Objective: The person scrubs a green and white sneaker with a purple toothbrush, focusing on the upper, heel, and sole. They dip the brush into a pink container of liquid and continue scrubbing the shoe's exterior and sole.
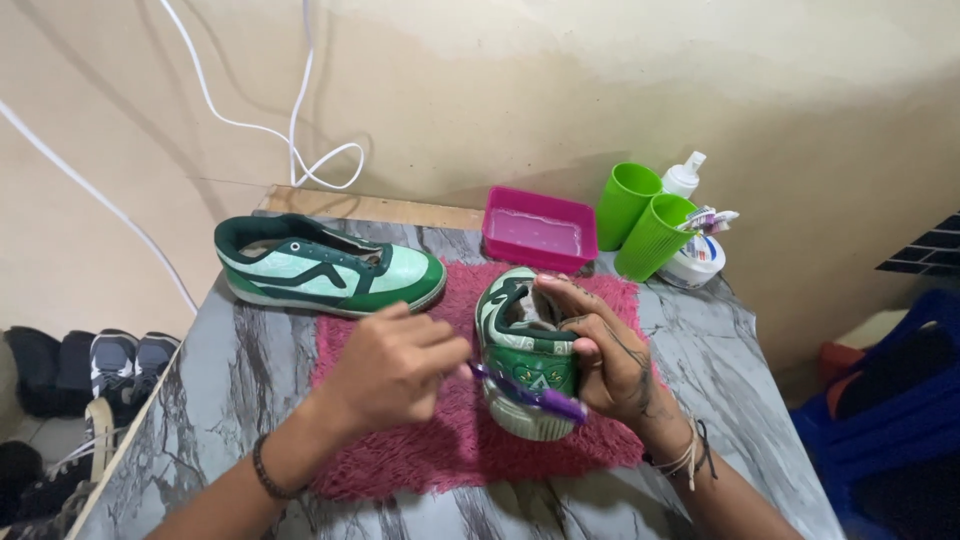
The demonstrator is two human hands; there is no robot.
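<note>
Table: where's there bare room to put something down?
Bare marble table shows left of the pink mat, below the green shoe, and right of the mat, in front of the cups. The back right is crowded: pink tub, cups, bottle. The mat's middle is taken by the hands and held shoe.

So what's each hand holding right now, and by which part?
Right hand grips the green shoe by its heel side. Left hand holds a purple brush by its handle.
</note>
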